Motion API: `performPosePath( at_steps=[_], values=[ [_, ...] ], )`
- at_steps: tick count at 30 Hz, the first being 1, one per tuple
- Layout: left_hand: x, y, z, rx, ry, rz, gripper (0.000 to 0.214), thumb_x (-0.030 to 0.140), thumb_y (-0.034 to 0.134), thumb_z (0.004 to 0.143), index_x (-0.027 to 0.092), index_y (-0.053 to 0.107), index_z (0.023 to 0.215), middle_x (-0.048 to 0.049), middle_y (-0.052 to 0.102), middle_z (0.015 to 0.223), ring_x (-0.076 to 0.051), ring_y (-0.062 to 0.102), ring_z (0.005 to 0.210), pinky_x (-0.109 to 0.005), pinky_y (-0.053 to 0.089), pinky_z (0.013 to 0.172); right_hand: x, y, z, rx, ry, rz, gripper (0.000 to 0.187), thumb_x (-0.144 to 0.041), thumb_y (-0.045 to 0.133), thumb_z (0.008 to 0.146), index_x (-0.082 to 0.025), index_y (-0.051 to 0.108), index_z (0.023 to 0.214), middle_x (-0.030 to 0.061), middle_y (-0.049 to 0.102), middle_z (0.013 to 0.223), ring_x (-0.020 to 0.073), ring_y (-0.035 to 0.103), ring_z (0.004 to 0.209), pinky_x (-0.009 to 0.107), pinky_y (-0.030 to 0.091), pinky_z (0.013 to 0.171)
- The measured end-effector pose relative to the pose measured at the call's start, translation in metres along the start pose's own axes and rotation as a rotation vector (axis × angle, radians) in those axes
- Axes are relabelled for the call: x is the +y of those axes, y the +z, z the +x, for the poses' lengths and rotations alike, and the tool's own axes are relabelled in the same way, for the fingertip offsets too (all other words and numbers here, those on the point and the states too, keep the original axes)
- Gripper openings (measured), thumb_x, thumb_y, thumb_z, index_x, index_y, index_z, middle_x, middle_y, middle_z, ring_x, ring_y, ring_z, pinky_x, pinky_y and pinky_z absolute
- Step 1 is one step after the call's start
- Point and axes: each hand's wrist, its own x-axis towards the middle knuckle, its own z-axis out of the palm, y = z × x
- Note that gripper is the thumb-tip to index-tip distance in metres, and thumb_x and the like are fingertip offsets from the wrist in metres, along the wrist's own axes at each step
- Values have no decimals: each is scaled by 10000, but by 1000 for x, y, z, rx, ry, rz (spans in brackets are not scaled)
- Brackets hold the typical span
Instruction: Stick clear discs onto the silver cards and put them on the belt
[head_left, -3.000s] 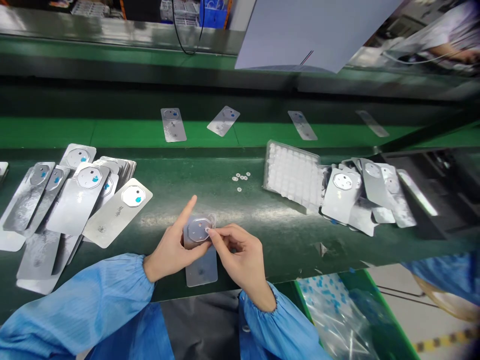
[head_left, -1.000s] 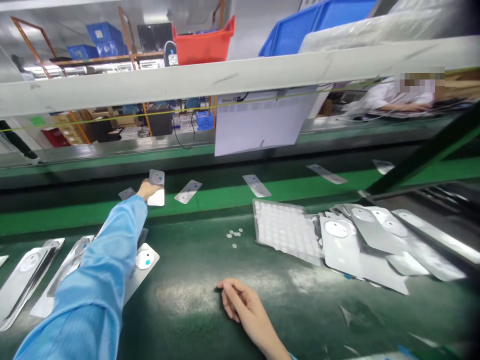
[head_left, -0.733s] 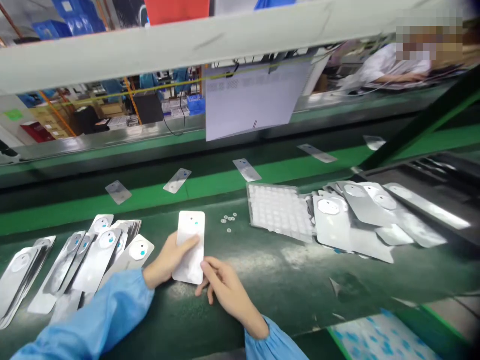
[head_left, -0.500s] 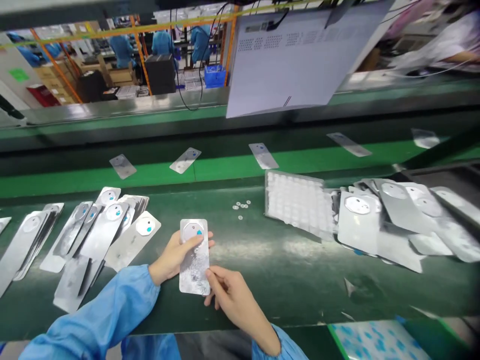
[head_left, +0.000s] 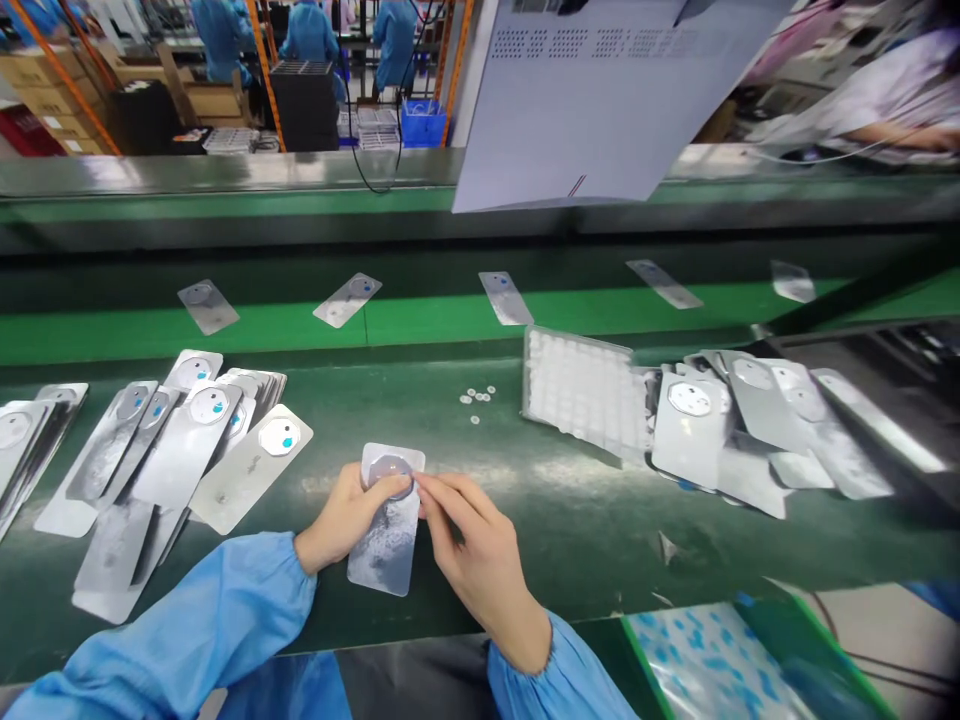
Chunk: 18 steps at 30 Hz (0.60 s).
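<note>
My left hand (head_left: 346, 520) is closed around the left side of a flat silver plate (head_left: 386, 550) with rounded corners, its thumb lying across the round window near the top. The plate is held tilted above the green work surface. At its upper right edge, beside the round window, the fingertips of my right hand (head_left: 472, 545) are pinched together. Whatever lies between those fingertips is too small to make out. To the left are piles of similar silver plates (head_left: 180, 440), several with a blue mark in their round window.
Several small white rings (head_left: 476, 397) lie ahead of my hands. A clear tray of white pieces (head_left: 581, 390) and a heap of plates (head_left: 686, 420) are to the right. Single plates (head_left: 506, 298) rest on the green belt (head_left: 420, 315) behind. A green-edged box (head_left: 709, 660) sits at lower right.
My right hand has moved up from the plate's lower right edge to its upper right edge. The held plate has tilted. The plates on the belt have shifted left, and the view has tipped downward.
</note>
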Motion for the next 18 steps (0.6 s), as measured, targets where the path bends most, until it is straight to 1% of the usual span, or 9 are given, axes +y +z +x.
performPosePath(
  at_steps=[2,6,10,13,18],
  values=[
    [0,1,-2,0,45,32,329,420,781,816,134,663,703,-4,626,657,-112,531,601,-215,412,570,5,6,1,-3,-53,-73,322,-145,506,1048,-260,716,1263,74,740,1024,181,736,882,286,606,802],
    [-2,1,-2,-6,50,37,343,455,780,830,122,705,790,-17,657,724,-127,556,667,-226,439,628,13,12,-2,-5,-84,-144,339,-137,483,1056,-258,709,1277,74,742,1022,179,743,885,285,614,812],
    [-8,-2,-1,3,-6,-13,439,546,761,832,115,751,914,-40,696,787,-156,597,708,-246,458,646,14,14,-2,-5,-69,-147,309,-144,520,1050,-245,727,1255,79,751,1027,180,747,882,293,610,846],
    [-12,-5,0,3,-67,-73,485,601,708,855,122,765,911,-46,706,781,-171,608,701,-259,459,630,13,15,-1,9,-45,-148,270,-168,551,1046,-237,751,1214,82,763,1024,183,752,875,294,612,843],
    [-14,-8,-1,-21,-69,-71,478,599,665,894,135,775,926,-37,712,778,-174,606,696,-266,453,636,10,15,3,31,-63,-147,228,-152,581,1030,-226,768,1137,74,772,990,179,757,836,282,611,813]
  ],
)
